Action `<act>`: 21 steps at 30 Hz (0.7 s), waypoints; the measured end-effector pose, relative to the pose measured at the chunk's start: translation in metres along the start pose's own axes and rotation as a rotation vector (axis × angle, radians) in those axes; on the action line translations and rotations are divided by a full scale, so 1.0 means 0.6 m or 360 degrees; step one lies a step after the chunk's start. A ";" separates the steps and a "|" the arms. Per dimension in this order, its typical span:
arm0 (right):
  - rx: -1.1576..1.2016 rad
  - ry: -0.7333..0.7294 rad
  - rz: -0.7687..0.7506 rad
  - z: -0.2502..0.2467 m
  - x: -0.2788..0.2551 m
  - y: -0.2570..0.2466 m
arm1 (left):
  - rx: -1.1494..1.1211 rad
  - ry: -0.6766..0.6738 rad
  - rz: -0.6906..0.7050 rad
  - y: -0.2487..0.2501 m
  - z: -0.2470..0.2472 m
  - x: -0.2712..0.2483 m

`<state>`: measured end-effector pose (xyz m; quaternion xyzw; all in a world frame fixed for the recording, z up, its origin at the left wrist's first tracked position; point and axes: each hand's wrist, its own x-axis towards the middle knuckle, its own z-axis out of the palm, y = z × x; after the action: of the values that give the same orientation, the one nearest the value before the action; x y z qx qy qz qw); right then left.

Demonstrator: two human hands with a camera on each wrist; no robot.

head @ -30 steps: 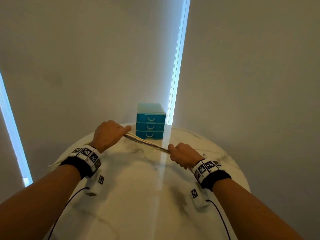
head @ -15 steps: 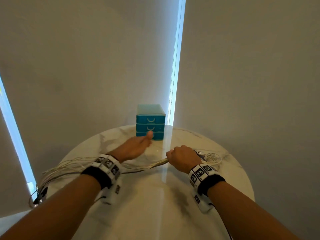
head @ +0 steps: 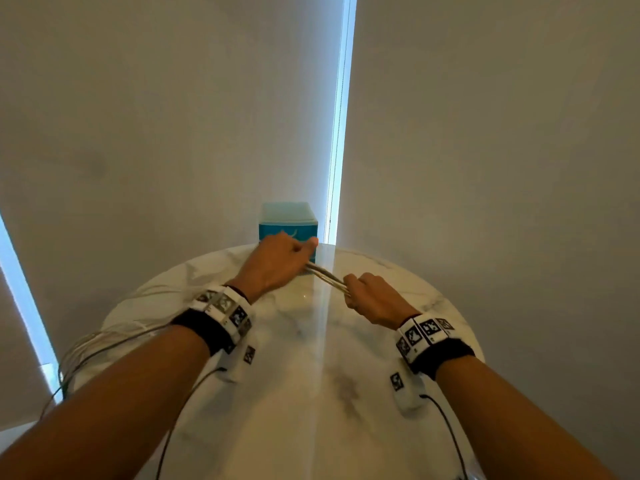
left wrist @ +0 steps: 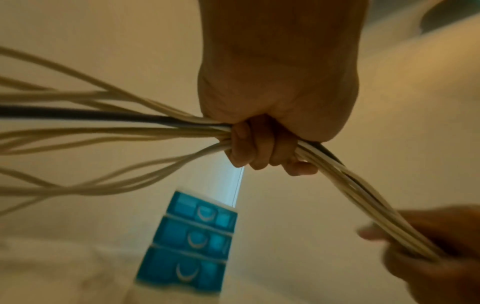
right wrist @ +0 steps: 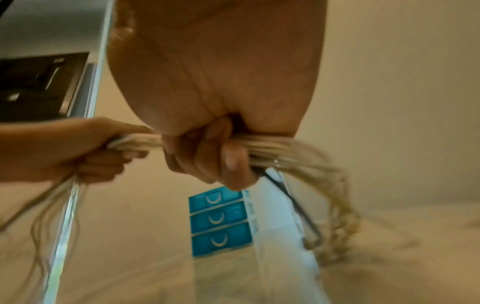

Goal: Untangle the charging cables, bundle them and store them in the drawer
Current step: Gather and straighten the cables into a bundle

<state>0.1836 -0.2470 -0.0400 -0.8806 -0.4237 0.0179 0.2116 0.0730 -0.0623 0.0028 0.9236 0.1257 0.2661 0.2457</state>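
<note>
A bunch of several white cables with one dark cable (head: 325,277) (left wrist: 348,185) (right wrist: 140,140) runs taut between my two hands above the round marble table (head: 311,358). My left hand (head: 277,261) (left wrist: 262,148) grips the bunch just in front of the blue drawer unit (head: 287,220) (left wrist: 192,242) (right wrist: 221,222). My right hand (head: 374,299) (right wrist: 207,156) grips the other end a little nearer to me. Loose strands (head: 104,341) trail from the left hand over the table's left edge. Past the right hand the ends (right wrist: 324,185) hang in a blurred loop.
The three-drawer unit stands at the table's far edge, all drawers closed. Plain blinds hang behind it, with a bright gap (head: 337,133) between them. Thin black wires (head: 180,410) run from both wristbands.
My left hand has moved forward from the table's left side and now grips the bunch near the drawer unit. The right hand has kept its hold and shifted slightly.
</note>
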 end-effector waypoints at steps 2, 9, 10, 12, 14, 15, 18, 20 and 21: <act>0.0165 0.0075 -0.0012 -0.014 -0.011 0.016 | 0.0097 0.0092 0.0014 -0.003 -0.041 0.016; 0.0537 0.0160 0.0067 -0.020 -0.005 0.013 | 0.0051 0.0417 -0.0008 0.003 -0.137 0.064; 0.0576 0.0134 0.0133 -0.015 -0.006 0.011 | -0.0008 0.0483 -0.0035 0.003 -0.150 0.066; 0.0772 0.0110 0.0275 -0.003 -0.006 0.009 | -0.0075 0.0616 -0.0099 -0.004 -0.167 0.073; 0.0960 0.0096 0.0316 0.011 -0.010 0.001 | -0.0101 0.0645 -0.0183 -0.018 -0.173 0.073; 0.1067 0.0079 0.0355 0.020 -0.010 -0.005 | -0.0115 0.0650 -0.0215 -0.027 -0.171 0.072; 0.1460 0.0008 0.0452 0.048 -0.002 -0.026 | -0.0005 0.0519 -0.0359 -0.063 -0.154 0.074; 0.1934 0.0004 0.0528 0.061 0.004 -0.035 | -0.0127 0.0467 -0.0537 -0.088 -0.134 0.073; 0.2181 0.0002 0.0534 0.066 0.009 -0.038 | -0.0323 0.0470 -0.0643 -0.099 -0.121 0.068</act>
<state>0.1621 -0.2161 -0.0666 -0.6025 -0.1754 0.3127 0.7130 0.0608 0.0308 0.0430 0.8016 0.3145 0.3547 0.3642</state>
